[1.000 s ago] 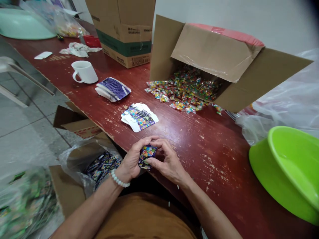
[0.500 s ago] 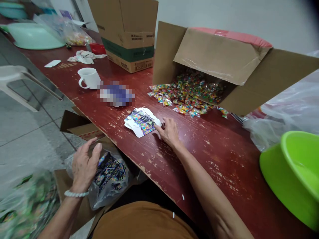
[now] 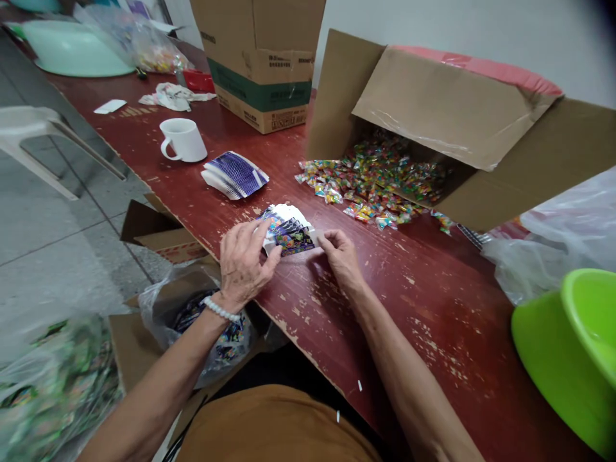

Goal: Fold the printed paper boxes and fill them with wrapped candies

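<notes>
On the table lies a fanned stack of flattened small boxes [image 3: 293,236], dark with bright colourful print and white flaps. My left hand [image 3: 246,262], with a pale bead bracelet, grips the stack's near left end between thumb and fingers. At the right end, my right hand [image 3: 342,258] pinches the white end flap of one box between thumb and fingers. Behind them sits a second stack of flat purple-and-white striped boxes [image 3: 237,174], touched by neither hand. Wrapped candies [image 3: 380,186] spill from an open carton [image 3: 433,109] beyond my right hand.
A white mug [image 3: 185,141] stands left of the striped stack. Another cardboard box [image 3: 262,70] is at the back. A green basin [image 3: 539,333] sits at right. Below the table edge, a bag-lined carton holds dark printed packs [image 3: 231,340]. A plastic stool [image 3: 33,122] is at left.
The folded printed box that both hands held has left them. My left hand swung over the lower carton, then came back to the flat stack. My right hand reached the stack and took a flap.
</notes>
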Motion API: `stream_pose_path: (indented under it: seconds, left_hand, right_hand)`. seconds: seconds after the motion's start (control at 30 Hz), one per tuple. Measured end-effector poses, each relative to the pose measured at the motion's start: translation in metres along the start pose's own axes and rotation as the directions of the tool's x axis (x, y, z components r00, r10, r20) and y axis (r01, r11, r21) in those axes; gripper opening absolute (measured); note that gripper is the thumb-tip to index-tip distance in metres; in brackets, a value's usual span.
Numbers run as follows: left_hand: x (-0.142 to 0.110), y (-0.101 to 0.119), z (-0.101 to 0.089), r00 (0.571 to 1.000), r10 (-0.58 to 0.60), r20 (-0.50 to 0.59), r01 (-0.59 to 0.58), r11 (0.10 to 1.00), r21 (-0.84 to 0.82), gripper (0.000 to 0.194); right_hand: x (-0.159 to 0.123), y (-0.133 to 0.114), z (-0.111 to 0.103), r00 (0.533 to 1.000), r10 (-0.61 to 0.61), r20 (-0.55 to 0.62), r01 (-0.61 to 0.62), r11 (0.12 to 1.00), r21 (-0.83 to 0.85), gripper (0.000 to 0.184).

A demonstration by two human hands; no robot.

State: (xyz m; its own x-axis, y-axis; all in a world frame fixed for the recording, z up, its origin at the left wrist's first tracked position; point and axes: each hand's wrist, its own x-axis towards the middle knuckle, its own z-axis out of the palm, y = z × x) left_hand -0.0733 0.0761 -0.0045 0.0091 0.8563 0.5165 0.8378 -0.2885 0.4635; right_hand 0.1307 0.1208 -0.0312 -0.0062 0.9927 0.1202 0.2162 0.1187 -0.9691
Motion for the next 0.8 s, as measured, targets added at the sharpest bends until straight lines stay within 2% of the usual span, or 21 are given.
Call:
stream_pose_path:
  seconds: [0.03,0.07,0.1,0.13,0.17,0.2,0.23,0.27,0.33,0.4,0.5,0.6,0.67,0.73,0.8]
  left_hand:
    - [0.002,0.004,-0.008,0.998,-0.053,0.017,0.054,0.992,-0.112,0.053]
    - [0.003,0.009,-0.017,0.989,-0.114,0.095,0.134,0.962,-0.239,0.051]
    - [0.002,0.015,-0.025,0.956,-0.161,0.244,0.246,0.895,-0.372,0.048]
    - [-0.001,0.023,-0.032,0.878,-0.167,0.449,0.396,0.782,-0.481,0.045]
    - [-0.006,0.032,-0.037,0.742,-0.108,0.662,0.568,0.625,-0.535,0.044]
    - [-0.013,0.041,-0.039,0.572,0.022,0.82,0.73,0.441,-0.521,0.046]
    - [-0.022,0.05,-0.039,0.411,0.177,0.894,0.851,0.278,-0.446,0.048]
    - [-0.031,0.058,-0.037,0.34,0.273,0.9,0.912,0.137,-0.386,0.05]
    - [-0.05,0.071,-0.028,0.342,0.314,0.886,0.937,-0.049,-0.345,0.049]
    - [-0.065,0.079,-0.019,0.382,0.252,0.889,0.924,-0.115,-0.364,0.047]
    - [-0.074,0.081,-0.014,0.419,0.186,0.889,0.908,-0.065,-0.414,0.047]
    - [-0.072,0.074,-0.018,0.44,0.186,0.878,0.893,0.008,-0.45,0.045]
    - [-0.071,0.069,-0.022,0.449,0.192,0.873,0.887,0.027,-0.462,0.045]
    - [-0.07,0.065,-0.025,0.445,0.213,0.87,0.889,0.018,-0.459,0.05]
    - [-0.071,0.063,-0.025,0.441,0.239,0.865,0.893,-0.016,-0.45,0.056]
  right_hand:
    - [-0.004,-0.007,-0.006,0.999,0.005,0.051,-0.01,0.996,0.085,0.031]
    - [-0.009,-0.016,-0.011,0.995,0.01,0.103,-0.027,0.986,0.162,0.03]
    - [-0.016,-0.025,-0.017,0.985,0.002,0.17,-0.041,0.973,0.226,0.03]
    - [-0.024,-0.033,-0.022,0.969,-0.012,0.248,-0.054,0.964,0.259,0.028]
    - [-0.033,-0.041,-0.028,0.95,-0.024,0.31,-0.062,0.962,0.267,0.027]
    - [-0.042,-0.047,-0.033,0.93,-0.027,0.367,-0.073,0.964,0.254,0.024]
    - [-0.051,-0.052,-0.038,0.917,-0.015,0.398,-0.083,0.97,0.227,0.021]
    - [-0.06,-0.054,-0.042,0.918,0.001,0.396,-0.089,0.975,0.202,0.02]
    - [-0.074,-0.055,-0.05,0.917,0.018,0.399,-0.095,0.98,0.174,0.019]
    - [-0.084,-0.053,-0.054,0.93,0.025,0.366,-0.099,0.978,0.186,0.019]
    - [-0.096,-0.051,-0.053,0.951,0.046,0.306,-0.12,0.966,0.227,0.021]
    - [-0.109,-0.053,-0.043,0.941,0.081,0.327,-0.171,0.951,0.256,0.032]
    - [-0.116,-0.054,-0.034,0.935,0.092,0.343,-0.19,0.945,0.265,0.038]
    - [-0.12,-0.055,-0.027,0.966,0.041,0.256,-0.1,0.97,0.221,0.042]
    - [-0.122,-0.057,-0.024,0.987,-0.122,0.104,0.118,0.992,0.047,0.043]
